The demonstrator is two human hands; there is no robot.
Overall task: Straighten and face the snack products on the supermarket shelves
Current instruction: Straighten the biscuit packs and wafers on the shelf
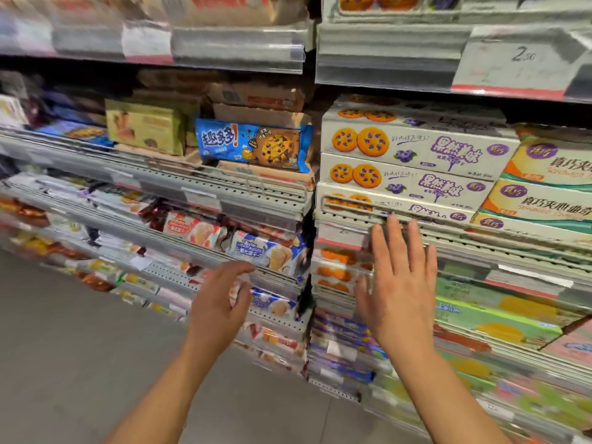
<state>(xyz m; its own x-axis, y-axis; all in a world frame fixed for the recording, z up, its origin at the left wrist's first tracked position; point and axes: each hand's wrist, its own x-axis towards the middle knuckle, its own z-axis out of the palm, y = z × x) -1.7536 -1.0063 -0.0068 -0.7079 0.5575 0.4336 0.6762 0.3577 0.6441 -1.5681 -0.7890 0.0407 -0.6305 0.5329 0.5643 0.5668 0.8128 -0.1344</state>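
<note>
My right hand (400,283) is wide open before the front rail of the shelf (448,233) under white biscuit boxes (413,145); my left hand (221,302) is loosely open, holding nothing

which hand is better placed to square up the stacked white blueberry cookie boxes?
Right hand: open, raised just below the white blueberry cookie boxes. Left hand sits lower, by the wafer packs.

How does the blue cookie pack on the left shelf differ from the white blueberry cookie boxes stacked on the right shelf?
The blue cookie pack is a soft wrapper; the white blueberry cookie boxes are stiff cartons. The pack stands alone and slightly tilted on brown cartons; the boxes lie flat in a neat stack. The pack shows a chocolate chip cookie; the boxes show orange cookies with purple filling. Both face forward, and neither hand touches them.
</note>
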